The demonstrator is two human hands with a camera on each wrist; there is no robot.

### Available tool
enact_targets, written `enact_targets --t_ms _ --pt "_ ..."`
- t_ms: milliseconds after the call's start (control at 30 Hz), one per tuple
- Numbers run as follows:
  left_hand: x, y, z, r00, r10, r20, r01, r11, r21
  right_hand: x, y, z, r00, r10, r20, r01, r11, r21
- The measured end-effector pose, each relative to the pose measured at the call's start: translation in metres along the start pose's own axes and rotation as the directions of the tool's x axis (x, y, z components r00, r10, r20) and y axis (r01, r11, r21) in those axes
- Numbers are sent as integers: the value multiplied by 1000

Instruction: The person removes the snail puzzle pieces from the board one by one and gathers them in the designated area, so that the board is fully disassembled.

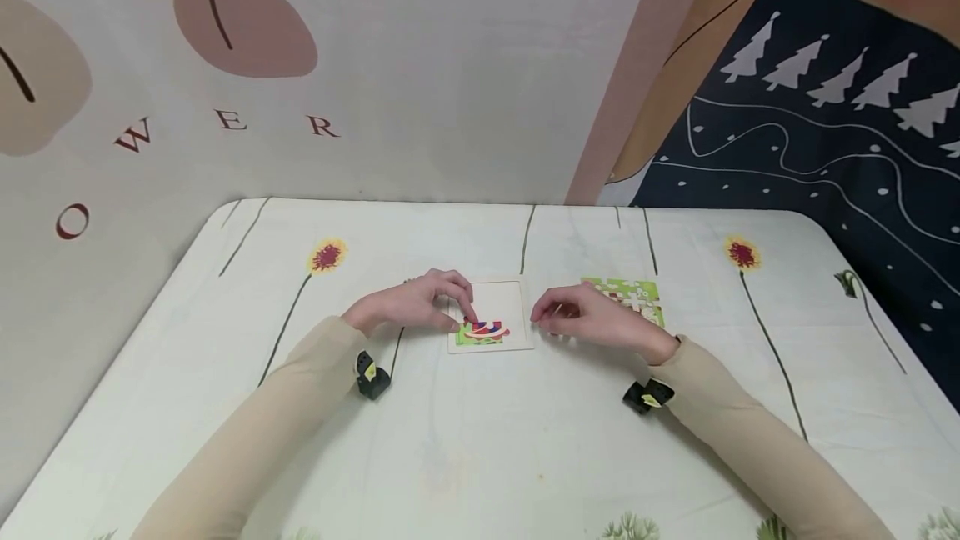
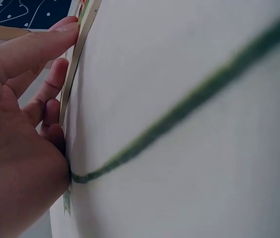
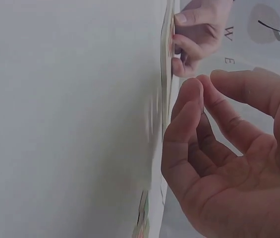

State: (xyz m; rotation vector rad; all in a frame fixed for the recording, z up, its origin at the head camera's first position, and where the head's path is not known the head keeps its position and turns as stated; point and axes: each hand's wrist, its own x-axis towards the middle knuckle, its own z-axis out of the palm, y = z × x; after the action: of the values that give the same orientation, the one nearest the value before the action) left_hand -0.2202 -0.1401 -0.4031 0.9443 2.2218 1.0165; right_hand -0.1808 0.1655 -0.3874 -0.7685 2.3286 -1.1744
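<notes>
A shallow white puzzle tray (image 1: pixel 501 302) lies on the table, its lower left part filled with a green, red and blue picture (image 1: pixel 483 333). My left hand (image 1: pixel 435 302) reaches in from the left, its index fingertip on the picture and its thumb at the tray's left edge. Beyond the tray's right edge hovers my right hand (image 1: pixel 592 315), fingers bent and thumb tip close to the fingertips. Nothing shows between those fingertips in the right wrist view. Loose green and white jigsaw pieces (image 1: pixel 630 292) lie just behind the right hand, which partly hides them.
The white table cover (image 1: pixel 480 440) carries printed flowers and stems. A pale printed curtain (image 1: pixel 450 65) rises behind the table, with a dark tree-patterned cloth (image 1: pixel 810 132) at the right. Each sleeve bears a black wrist camera, on the left (image 1: pixel 372 375) and right (image 1: pixel 648 396).
</notes>
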Motion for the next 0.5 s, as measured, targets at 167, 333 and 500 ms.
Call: enact_targets --t_ms 167,333,500 --pt "2 -1 1 1000 -12 -1 12 1000 12 8 -4 7 1000 14 28 -14 1000 7" --pt "3 -2 1 1000 -15 -3 15 1000 15 18 -12 14 999 4 38 -4 1000 1" --pt "2 -2 1 1000 -20 -11 20 1000 16 24 -18 18 999 18 50 -19 1000 3"
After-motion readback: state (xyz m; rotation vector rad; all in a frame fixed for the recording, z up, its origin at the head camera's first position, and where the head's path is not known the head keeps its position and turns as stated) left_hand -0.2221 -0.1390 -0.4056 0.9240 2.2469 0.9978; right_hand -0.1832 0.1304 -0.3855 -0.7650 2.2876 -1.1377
